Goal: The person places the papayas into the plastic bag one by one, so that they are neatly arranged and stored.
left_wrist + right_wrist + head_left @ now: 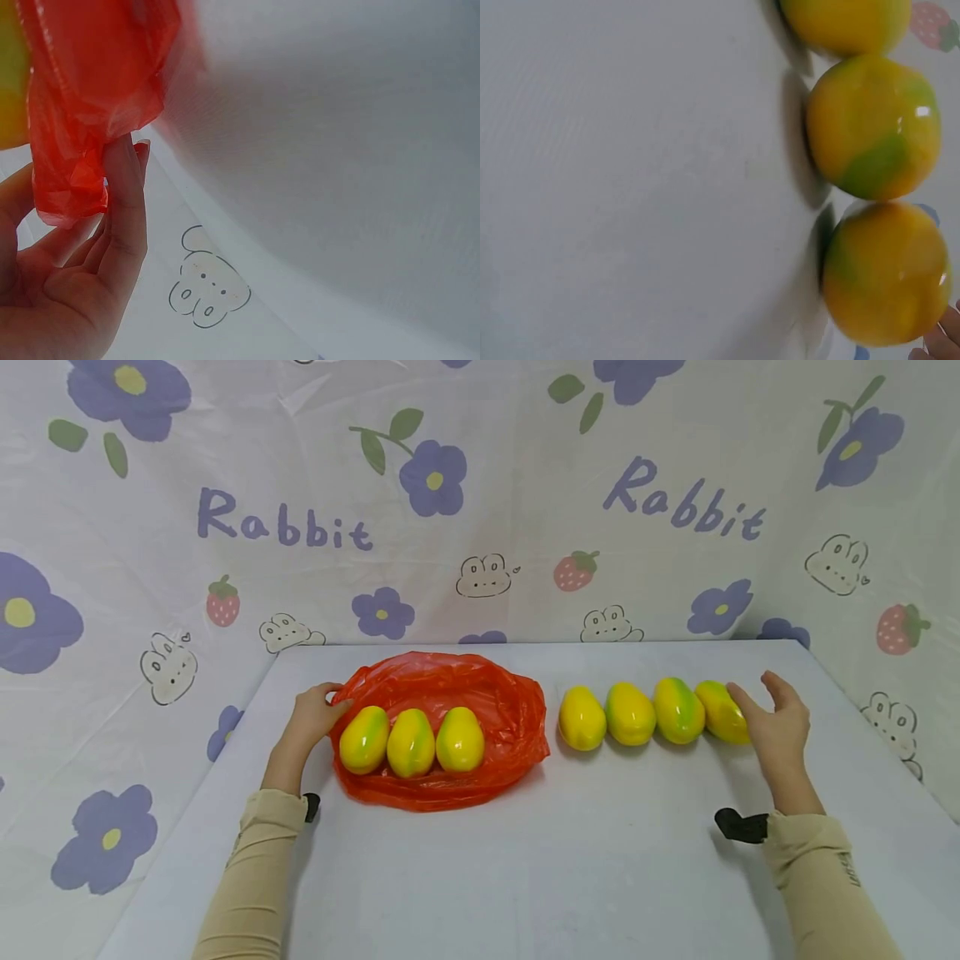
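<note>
A red plastic bag lies spread on the table with its mouth open, and three glossy yellow-green mangoes sit side by side in it. My left hand holds the bag's left edge; in the left wrist view, red plastic passes between thumb and fingers. To the right of the bag, several more mangoes stand in a row. At the right end, my right hand is beside the last mango, thumb against it and the other fingers spread apart. Only fingertips of this hand show in the right wrist view.
The white table reaches back to a printed curtain with flowers, rabbits and strawberries. A black strap end sticks out from the right sleeve cuff, and another from the left.
</note>
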`<state>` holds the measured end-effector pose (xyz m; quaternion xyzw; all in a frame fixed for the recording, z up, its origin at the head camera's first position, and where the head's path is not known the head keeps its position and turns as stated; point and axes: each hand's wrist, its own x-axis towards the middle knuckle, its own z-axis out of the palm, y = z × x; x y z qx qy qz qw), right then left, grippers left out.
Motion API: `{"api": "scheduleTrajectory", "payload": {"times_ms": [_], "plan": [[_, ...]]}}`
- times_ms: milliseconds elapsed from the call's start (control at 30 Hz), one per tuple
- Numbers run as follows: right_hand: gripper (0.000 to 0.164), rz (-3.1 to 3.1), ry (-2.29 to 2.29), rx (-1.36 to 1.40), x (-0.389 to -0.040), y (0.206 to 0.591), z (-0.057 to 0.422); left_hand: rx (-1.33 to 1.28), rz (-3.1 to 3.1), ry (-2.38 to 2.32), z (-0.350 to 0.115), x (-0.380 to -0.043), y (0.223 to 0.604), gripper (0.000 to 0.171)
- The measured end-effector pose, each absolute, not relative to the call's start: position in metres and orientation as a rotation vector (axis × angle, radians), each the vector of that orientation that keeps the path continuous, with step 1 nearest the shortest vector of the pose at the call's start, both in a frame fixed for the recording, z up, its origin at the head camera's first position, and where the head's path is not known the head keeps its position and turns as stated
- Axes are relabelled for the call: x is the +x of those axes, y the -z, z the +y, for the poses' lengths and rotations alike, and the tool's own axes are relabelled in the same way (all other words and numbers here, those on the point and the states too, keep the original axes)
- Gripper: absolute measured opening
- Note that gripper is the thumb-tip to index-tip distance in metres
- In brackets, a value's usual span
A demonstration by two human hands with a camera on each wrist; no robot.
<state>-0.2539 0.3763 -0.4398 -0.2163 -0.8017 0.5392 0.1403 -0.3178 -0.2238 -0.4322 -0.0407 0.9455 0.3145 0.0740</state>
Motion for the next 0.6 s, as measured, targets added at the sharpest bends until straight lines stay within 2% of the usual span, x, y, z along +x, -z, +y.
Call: {"api": "scheduleTrajectory", "payload": {"times_ms": [600], "plan": [[0.089,-2.418,-1.647,-0.599,-0.258,0.472,0.389,-0.116,2.85,-0.915,-0.224,-0.318,0.432,0.055]]}}
